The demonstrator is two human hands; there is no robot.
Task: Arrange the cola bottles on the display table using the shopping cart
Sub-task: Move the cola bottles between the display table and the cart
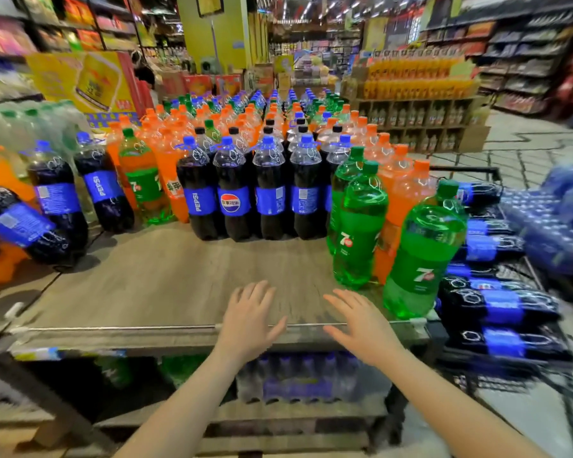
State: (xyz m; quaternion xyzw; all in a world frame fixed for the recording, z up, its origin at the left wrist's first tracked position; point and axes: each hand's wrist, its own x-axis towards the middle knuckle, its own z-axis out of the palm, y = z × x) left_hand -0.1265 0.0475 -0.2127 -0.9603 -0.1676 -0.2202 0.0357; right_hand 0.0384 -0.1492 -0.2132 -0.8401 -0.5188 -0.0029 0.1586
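Hands over the front edge of a supermarket display table.
Left hand point(248, 317) and right hand point(361, 325) hover side by side, fingers straight and spread, holding nothing, above the bare wooden display table point(153, 285). Upright Pepsi cola bottles point(248, 193) stand in a row beyond the hands, well apart from them. Green 7up bottles point(420, 259) stand just right of the right hand. More cola bottles lie stacked on their sides in the shopping cart point(497, 312) at far right.
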